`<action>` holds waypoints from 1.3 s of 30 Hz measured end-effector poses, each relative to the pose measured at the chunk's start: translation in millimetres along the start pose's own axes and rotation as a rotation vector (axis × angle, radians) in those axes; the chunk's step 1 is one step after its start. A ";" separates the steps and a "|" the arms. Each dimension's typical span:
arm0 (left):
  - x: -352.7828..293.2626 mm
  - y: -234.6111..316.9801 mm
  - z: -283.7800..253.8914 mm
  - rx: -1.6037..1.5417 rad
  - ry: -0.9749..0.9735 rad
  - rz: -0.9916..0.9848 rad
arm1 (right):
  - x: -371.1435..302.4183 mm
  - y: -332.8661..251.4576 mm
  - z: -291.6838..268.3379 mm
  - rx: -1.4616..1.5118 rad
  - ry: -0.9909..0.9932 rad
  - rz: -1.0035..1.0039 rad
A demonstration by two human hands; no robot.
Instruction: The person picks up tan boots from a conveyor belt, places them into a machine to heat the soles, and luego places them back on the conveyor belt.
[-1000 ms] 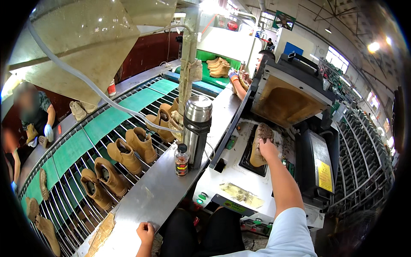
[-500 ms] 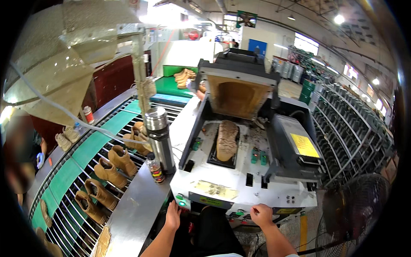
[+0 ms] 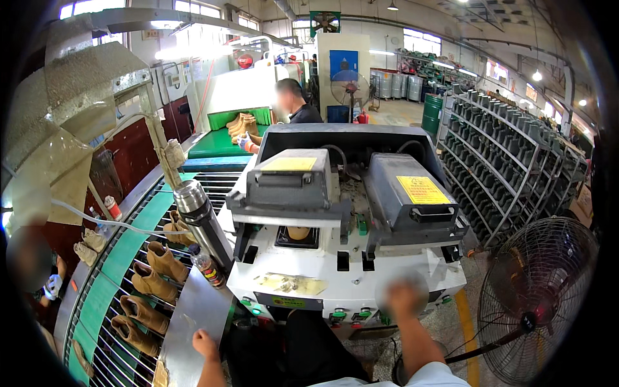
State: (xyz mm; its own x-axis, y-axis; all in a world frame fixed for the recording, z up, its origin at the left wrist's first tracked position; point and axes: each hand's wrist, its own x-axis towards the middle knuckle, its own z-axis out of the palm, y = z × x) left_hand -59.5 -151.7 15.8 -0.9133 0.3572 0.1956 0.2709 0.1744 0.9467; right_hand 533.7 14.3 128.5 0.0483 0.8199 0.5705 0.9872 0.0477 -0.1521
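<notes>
My left hand (image 3: 205, 345) is beside the metal table edge (image 3: 184, 319), its fingers curled in and nothing showing in them. In front of the machine's right side is my right hand (image 3: 403, 299), blurred so that its fingers cannot be read. The white-fronted machine (image 3: 374, 287) has two dark grey covers. Its left cover (image 3: 290, 184) is lowered over a tan shoe piece (image 3: 298, 233), of which only the near end shows in a black recess. The right cover (image 3: 409, 193) is also down. Green push buttons (image 3: 340, 313) sit along the front panel.
Several tan boots (image 3: 166, 261) stand on the rod conveyor (image 3: 109, 303) at left. A steel flask (image 3: 201, 219) and small bottle (image 3: 207, 267) stand beside the machine. A fan (image 3: 535, 303) is at right, a loaded rack (image 3: 496, 155) behind it. A co-worker (image 3: 298, 106) handles boots beyond.
The machine's left cover has swung down over the shoe piece. My left hand has moved away from the front panel buttons, left and down. My right hand is raised slightly. The view has shifted.
</notes>
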 end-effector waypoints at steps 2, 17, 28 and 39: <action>4.0 -9.2 -15.0 -0.108 0.082 -0.053 | 13.5 -21.0 -27.7 0.044 0.299 -0.079; -19.7 1.1 -22.0 0.178 -0.013 0.074 | 173.5 53.8 -107.3 1.121 -1.016 0.252; -22.8 -4.3 -20.9 0.338 0.042 0.167 | 301.9 25.6 -18.8 -0.054 -0.612 0.522; -26.8 9.6 -21.9 0.496 -0.025 0.144 | 314.8 64.1 -78.7 0.476 -0.123 0.569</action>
State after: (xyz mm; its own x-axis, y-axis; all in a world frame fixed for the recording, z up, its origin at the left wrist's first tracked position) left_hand -39.1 -179.8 25.3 -0.8504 0.4303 0.3027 0.5102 0.5341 0.6742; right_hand 624.1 230.5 361.9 0.4864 0.8482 0.2097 0.6415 -0.1837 -0.7448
